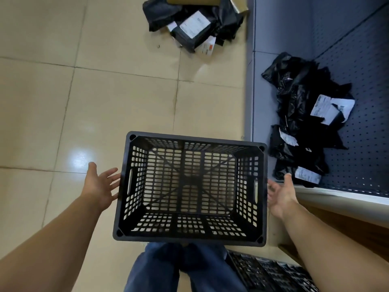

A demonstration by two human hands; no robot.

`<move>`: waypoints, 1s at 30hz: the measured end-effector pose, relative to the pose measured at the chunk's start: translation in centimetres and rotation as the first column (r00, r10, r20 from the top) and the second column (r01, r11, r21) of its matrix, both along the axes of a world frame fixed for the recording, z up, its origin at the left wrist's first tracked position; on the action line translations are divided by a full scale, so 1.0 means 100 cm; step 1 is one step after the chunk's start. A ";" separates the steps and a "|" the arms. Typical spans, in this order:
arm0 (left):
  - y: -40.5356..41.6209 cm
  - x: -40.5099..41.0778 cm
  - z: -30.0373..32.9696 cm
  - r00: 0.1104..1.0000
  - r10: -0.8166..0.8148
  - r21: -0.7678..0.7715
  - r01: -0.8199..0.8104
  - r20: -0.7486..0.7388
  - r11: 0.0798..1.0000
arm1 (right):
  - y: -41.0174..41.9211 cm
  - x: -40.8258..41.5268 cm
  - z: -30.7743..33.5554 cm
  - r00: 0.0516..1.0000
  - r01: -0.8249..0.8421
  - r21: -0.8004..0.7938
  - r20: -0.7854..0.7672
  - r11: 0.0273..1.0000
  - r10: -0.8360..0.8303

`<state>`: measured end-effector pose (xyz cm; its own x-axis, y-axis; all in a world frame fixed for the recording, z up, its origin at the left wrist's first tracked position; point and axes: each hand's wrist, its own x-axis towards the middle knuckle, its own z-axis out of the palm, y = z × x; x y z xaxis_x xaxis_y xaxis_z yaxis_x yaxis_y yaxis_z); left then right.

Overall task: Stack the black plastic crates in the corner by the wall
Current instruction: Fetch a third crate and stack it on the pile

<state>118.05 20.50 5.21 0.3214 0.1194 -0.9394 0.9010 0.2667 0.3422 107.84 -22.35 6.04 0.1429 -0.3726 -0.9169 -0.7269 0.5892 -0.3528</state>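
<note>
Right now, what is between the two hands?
The head view shows the black slotted plastic crate, empty, between the left hand and right hand.

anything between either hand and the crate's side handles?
Nothing visible. The left hand and right hand are open beside the crate, each level with a side handle slot. Only bare floor shows in the gaps.

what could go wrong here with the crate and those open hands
1. Both the left hand and right hand are open beside the black crate, not gripping its handle slots; it may drop or tip.
2. The person's legs are right below it, so a fall could hit them.
3. More black crates lie by the feet, a possible trip hazard.
</note>
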 end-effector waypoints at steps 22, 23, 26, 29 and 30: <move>0.197 -0.063 0.278 0.966 0.243 -0.115 -0.233 0.086 0.966 | 0.166 0.074 0.275 0.936 -0.340 -0.045 0.080 0.939 0.343; 0.205 -0.069 0.286 0.962 0.256 -0.123 -0.243 0.100 0.962 | 0.176 0.079 0.283 0.926 -0.365 -0.054 0.080 0.930 0.368; 0.227 -0.087 0.309 0.941 0.312 -0.119 -0.298 0.134 0.947 | 0.203 0.094 0.304 0.896 -0.425 -0.066 0.109 0.903 0.430; 0.248 -0.108 0.323 0.913 0.372 -0.104 -0.359 0.165 0.927 | 0.231 0.110 0.321 0.863 -0.485 -0.057 0.129 0.873 0.488; 0.254 -0.115 0.327 0.901 0.398 -0.096 -0.386 0.173 0.917 | 0.241 0.115 0.325 0.850 -0.508 -0.050 0.134 0.860 0.510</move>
